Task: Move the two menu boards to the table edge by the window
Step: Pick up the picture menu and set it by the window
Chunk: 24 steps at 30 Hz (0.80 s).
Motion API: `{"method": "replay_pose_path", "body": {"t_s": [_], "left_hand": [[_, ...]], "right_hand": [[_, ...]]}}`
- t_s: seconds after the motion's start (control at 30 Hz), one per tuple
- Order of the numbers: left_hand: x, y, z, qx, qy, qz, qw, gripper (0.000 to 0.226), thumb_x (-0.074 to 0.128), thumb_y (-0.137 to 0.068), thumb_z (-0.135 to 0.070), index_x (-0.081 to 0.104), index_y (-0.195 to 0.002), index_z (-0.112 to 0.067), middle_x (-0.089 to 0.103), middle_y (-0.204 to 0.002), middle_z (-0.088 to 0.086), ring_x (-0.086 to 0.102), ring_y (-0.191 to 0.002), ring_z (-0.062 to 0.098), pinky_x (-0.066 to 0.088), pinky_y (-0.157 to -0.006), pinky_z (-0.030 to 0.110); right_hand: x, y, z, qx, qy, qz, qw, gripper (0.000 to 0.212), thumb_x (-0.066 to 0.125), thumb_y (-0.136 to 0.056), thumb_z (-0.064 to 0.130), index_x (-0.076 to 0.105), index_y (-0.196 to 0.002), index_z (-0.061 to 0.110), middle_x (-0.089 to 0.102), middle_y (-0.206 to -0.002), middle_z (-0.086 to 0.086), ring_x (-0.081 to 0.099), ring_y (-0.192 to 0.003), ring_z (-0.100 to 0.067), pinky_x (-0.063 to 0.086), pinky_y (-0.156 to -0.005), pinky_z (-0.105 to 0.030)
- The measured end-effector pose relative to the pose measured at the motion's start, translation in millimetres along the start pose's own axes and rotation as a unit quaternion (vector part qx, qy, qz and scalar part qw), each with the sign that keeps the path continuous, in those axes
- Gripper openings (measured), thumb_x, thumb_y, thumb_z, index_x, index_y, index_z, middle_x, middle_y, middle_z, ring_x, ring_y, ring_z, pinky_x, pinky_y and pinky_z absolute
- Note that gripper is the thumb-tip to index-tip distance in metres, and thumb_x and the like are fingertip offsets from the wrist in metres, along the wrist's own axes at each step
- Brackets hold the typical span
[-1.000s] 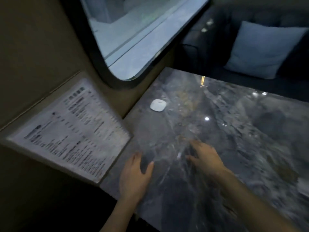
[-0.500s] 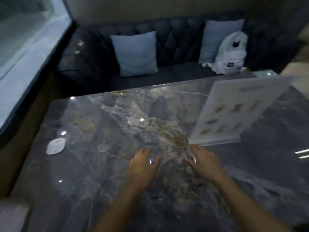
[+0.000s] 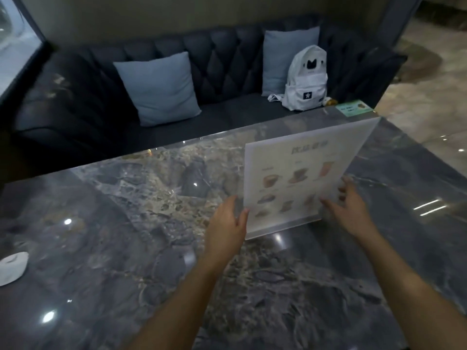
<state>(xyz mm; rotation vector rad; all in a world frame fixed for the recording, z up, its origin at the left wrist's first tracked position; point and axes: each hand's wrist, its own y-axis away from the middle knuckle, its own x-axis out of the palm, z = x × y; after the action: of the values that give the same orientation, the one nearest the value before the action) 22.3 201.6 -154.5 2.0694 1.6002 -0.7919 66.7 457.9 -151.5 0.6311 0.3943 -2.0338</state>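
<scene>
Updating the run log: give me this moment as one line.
stage: reaching | left hand: open, at menu board left edge | right hand: open, at right edge | board: upright on table

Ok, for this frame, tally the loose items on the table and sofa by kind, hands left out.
Upright white acrylic menu board printed with drink pictures: 1
Small round white puck at the marble table's left edge: 1
Green card at the table's far corner: 1
Light blue square cushions: 2
White backpack on the dark sofa: 1
Total: 6
</scene>
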Motion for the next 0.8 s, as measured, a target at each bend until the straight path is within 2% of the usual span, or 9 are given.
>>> {"method": "replay_pose_path", "body": {"t_s": [0.13, 0.27, 0.4, 0.5, 0.63, 0.8], "left_hand": [[0, -8, -2, 0.022, 0.005, 0.007, 1.0, 0.025, 0.044, -0.093, -0.032, 0.051, -0.114, -0.02, 0.063, -0.114, 0.007, 0.059, -0.1, 0.024, 0.051, -0.082, 0.042], [-2, -10, 5, 0.035, 0.0, 0.001, 0.999, 0.023, 0.041, -0.095, -0.023, 0.055, -0.113, -0.018, 0.065, -0.108, 0.011, 0.059, -0.094, 0.027, 0.05, -0.078, 0.043], [-17, -7, 16, -0.007, 0.024, -0.052, 0.998, 0.021, 0.042, -0.094, -0.015, 0.058, -0.106, -0.008, 0.064, -0.105, 0.016, 0.059, -0.094, 0.031, 0.05, -0.079, 0.05], [-39, -3, 29, -0.03, 0.023, -0.084, 0.996, 0.024, 0.04, -0.095, -0.017, 0.059, -0.106, -0.006, 0.064, -0.104, 0.018, 0.059, -0.093, 0.033, 0.05, -0.078, 0.051], [-76, 9, 53, -0.069, 0.009, -0.129, 0.989, 0.022, 0.041, -0.095, -0.017, 0.058, -0.101, -0.005, 0.064, -0.1, 0.017, 0.058, -0.088, 0.032, 0.05, -0.078, 0.049], [-126, 40, 89, -0.119, -0.003, -0.215, 0.969, 0.017, 0.046, -0.092, -0.015, 0.055, -0.084, -0.003, 0.063, -0.09, 0.018, 0.058, -0.081, 0.035, 0.05, -0.071, 0.049]], "right_hand": [[13, -10, 3, 0.03, -0.09, 0.011, 0.995, 0.044, 0.061, -0.085, 0.016, 0.037, -0.119, 0.005, 0.051, -0.11, -0.009, 0.052, -0.097, -0.023, 0.043, -0.082, -0.037], [22, -13, 0, 0.014, -0.049, 0.01, 0.999, 0.036, 0.057, -0.087, 0.021, 0.035, -0.109, 0.004, 0.05, -0.105, -0.013, 0.051, -0.094, -0.023, 0.039, -0.078, -0.034], [39, -15, 13, -0.029, -0.021, 0.028, 0.999, 0.025, 0.053, -0.09, 0.021, 0.033, -0.1, 0.01, 0.048, -0.099, -0.012, 0.051, -0.09, -0.025, 0.038, -0.074, -0.034], [61, -15, 35, -0.057, -0.032, 0.062, 0.996, 0.027, 0.052, -0.09, 0.021, 0.033, -0.105, 0.009, 0.046, -0.106, -0.01, 0.05, -0.094, -0.026, 0.044, -0.078, -0.041], [99, -14, 69, -0.084, -0.026, 0.108, 0.99, 0.025, 0.05, -0.09, 0.027, 0.031, -0.097, 0.013, 0.05, -0.102, -0.012, 0.052, -0.09, -0.025, 0.039, -0.074, -0.034], [160, -6, 124, -0.129, -0.019, 0.171, 0.977, 0.036, 0.053, -0.089, 0.03, 0.045, -0.11, 0.003, 0.058, -0.11, -0.011, 0.059, -0.097, -0.03, 0.05, -0.081, -0.043]]}}
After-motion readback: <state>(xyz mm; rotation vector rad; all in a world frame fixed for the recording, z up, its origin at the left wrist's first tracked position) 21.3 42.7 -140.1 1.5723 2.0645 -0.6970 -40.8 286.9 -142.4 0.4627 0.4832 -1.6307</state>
